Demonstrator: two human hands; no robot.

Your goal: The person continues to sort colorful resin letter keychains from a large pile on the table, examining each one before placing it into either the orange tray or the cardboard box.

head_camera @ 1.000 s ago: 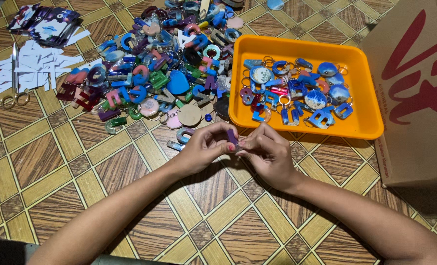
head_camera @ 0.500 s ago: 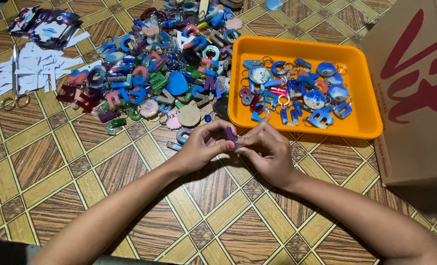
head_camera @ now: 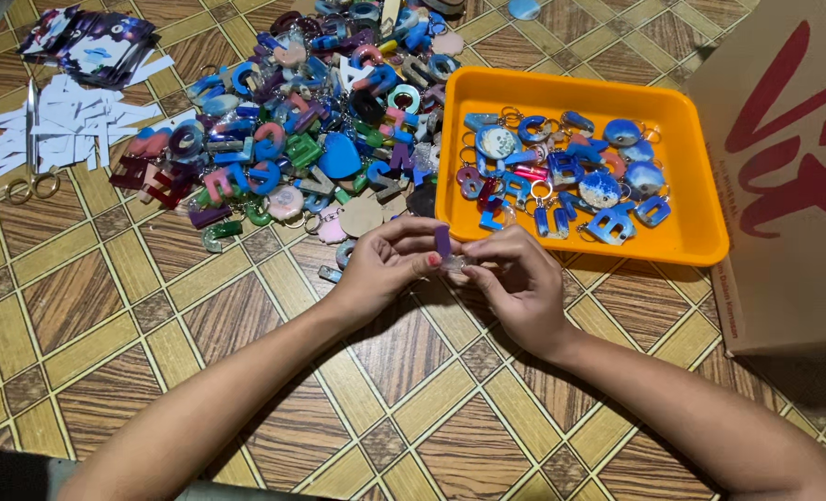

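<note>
Head view: both hands meet over the patterned floor [head_camera: 107, 306], just in front of the orange tray [head_camera: 691, 243]. The left hand [head_camera: 387, 264] pinches a small purple piece [head_camera: 442, 241] between thumb and fingertips, its grip closed on it. The right hand [head_camera: 519, 278] has its fingers closed around something small and pale just below the purple piece; what exactly it is I cannot tell. The purple piece stands upright between the two hands, above the floor and near the tray's front wall.

Risks, as a judgement: the piece is small and held only at the fingertips, so a slip could drop it among the loose pile of coloured letter charms [head_camera: 320, 130] just beyond the hands, where it would be hard to pick out. A sideways pull between the hands could bend or spring a small ring, if that is what the right hand holds. The scissors [head_camera: 31, 176] and white paper strips [head_camera: 60, 125] lie well apart, to the left.
</note>
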